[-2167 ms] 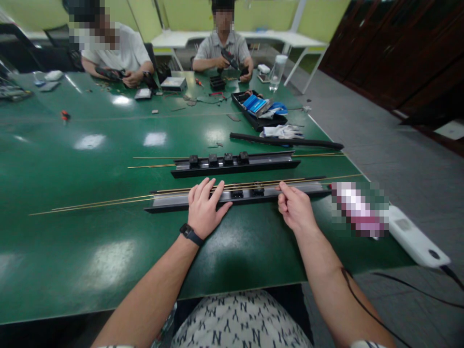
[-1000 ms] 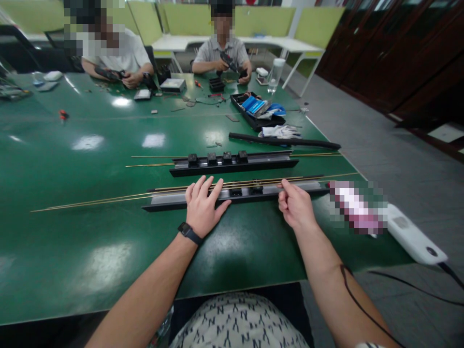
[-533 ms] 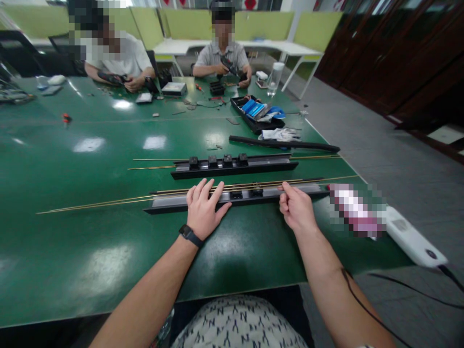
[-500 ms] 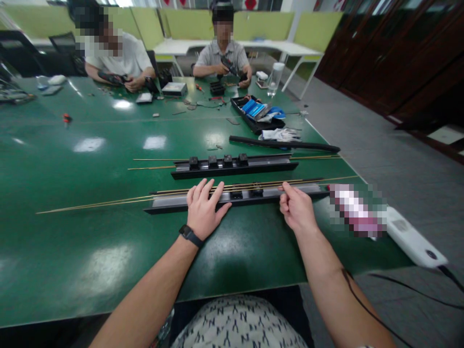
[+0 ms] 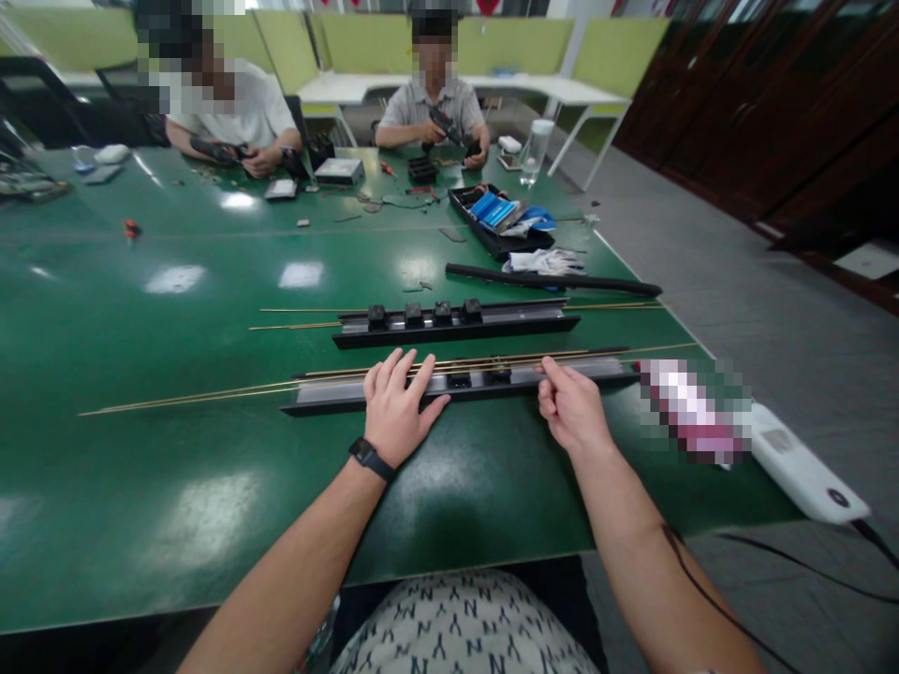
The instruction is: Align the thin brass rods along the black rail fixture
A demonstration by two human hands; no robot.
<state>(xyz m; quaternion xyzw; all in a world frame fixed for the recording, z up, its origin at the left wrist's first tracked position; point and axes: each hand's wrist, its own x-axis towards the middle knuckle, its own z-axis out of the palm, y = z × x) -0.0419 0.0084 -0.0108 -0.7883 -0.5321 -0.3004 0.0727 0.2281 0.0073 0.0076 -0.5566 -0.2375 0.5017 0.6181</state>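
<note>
Thin brass rods (image 5: 211,393) are seen stretching leftward across a green table (image 5: 140,487). They run along the top of a long black rail (image 5: 330,397) lying crosswise near the front edge. The left hand (image 5: 397,412) is laid flat on the rail's middle, fingers spread wide, nothing grasped. Further right, the right hand (image 5: 572,412) is closed in a pinch – thumb and forefinger on one rod, just above the rail. A second rail (image 5: 456,323) lies behind.

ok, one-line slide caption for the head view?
Left hand flat on the near black rail, right hand pinching a brass rod lying along it, on a green table.
</note>
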